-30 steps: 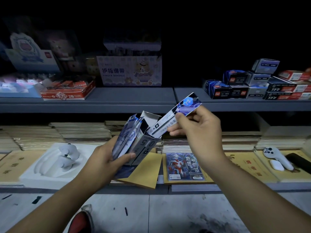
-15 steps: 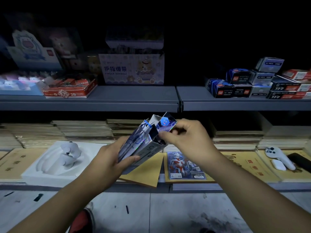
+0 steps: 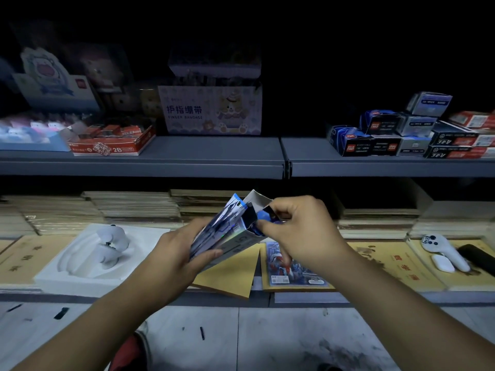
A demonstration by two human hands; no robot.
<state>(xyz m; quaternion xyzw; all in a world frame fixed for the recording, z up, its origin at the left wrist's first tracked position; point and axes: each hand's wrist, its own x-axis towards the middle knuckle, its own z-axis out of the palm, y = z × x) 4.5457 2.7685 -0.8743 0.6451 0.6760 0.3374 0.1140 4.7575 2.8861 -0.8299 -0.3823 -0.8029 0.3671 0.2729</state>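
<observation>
My left hand (image 3: 174,259) gripped the tilted open box (image 3: 239,239) while my right hand (image 3: 302,229) pinched a blue card (image 3: 263,216) at its mouth.

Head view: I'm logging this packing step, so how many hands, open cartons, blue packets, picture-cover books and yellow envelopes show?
Hands: 2, left hand and right hand
Open carton: 1
Blue packet: 1
Picture-cover book: 1
Yellow envelope: 1
Total: 6
</observation>
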